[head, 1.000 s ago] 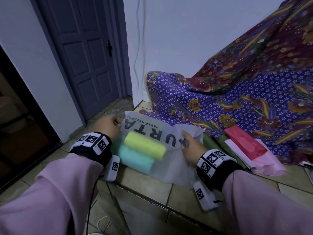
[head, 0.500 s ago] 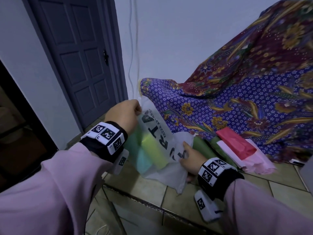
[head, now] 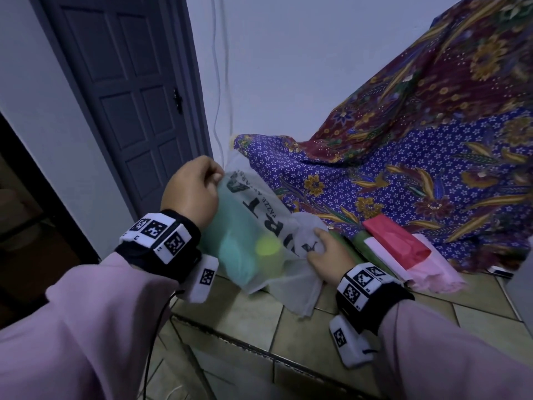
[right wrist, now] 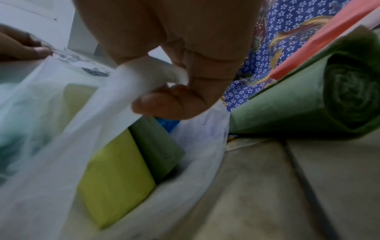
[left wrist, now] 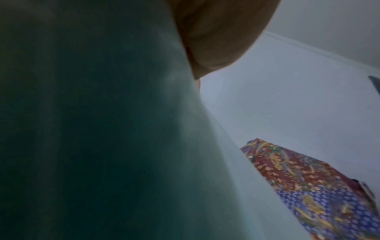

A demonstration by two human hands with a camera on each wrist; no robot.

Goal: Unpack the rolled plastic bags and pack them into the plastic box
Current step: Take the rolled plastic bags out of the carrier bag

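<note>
Pinching the white carrier bag (head: 261, 223) at both ends: left hand (head: 190, 192) lifts its top corner, right hand (head: 326, 252) grips the mouth edge low over the tiled floor (head: 375, 319); yellow roll (right wrist: 115, 183), teal roll (head: 239, 255), green roll (right wrist: 158, 147) inside

Rolls (head: 251, 255) inside bag (head: 277, 215); loose roll (right wrist: 329, 100) right, on floor (head: 375, 327).
</note>
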